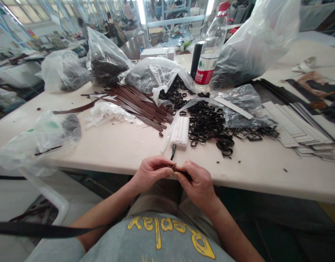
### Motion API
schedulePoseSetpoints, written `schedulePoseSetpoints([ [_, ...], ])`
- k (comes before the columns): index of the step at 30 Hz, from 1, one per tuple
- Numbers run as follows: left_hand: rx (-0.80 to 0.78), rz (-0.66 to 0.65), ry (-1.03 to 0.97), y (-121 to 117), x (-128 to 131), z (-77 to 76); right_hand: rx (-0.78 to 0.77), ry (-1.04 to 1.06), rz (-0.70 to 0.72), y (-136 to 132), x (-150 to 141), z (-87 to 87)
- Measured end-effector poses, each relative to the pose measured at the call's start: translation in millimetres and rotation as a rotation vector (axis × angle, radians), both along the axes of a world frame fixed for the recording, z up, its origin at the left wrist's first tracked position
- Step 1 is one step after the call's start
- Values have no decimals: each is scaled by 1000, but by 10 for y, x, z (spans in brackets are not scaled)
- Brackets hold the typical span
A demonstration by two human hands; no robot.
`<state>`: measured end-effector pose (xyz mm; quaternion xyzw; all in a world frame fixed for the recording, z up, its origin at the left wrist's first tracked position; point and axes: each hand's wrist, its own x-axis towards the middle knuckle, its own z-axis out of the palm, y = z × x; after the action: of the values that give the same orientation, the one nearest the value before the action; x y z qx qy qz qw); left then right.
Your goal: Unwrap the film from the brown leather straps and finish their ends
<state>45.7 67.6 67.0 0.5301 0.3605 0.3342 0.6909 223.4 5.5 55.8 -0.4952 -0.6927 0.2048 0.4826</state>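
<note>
Both my hands meet at the table's front edge, above my lap. My left hand (153,170) pinches one side of a small dark brown strip (174,168) between thumb and fingers. On its other side, my right hand (196,180) is closed round it too, so most of the strip is hidden. Just beyond my fingertips lies a white power bank (180,131) with a black cable plugged in. Right of it is a heap of small black loops (207,120). Long brown strips (140,103) lie in a pile farther to the left.
A plastic bottle (208,60) with a red cap stands behind the loops, beside a black cylinder (196,58). Filled plastic bags (106,58) line the back. White and black flat strips (298,127) are stacked at right. A crumpled clear bag (47,138) sits at left.
</note>
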Motion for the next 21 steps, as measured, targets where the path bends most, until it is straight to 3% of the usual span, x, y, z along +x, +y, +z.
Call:
schedulePoseSetpoints([
  [6,66,43,85,-26,-22,-2,-50,-25,11,-29,-26,-39],
  [13,54,107,145,23,-119,-11,-78,-375,-6,-43,1,-50],
  [21,12,60,136,-6,-99,6,-98,-349,65,-25,-4,-52],
])
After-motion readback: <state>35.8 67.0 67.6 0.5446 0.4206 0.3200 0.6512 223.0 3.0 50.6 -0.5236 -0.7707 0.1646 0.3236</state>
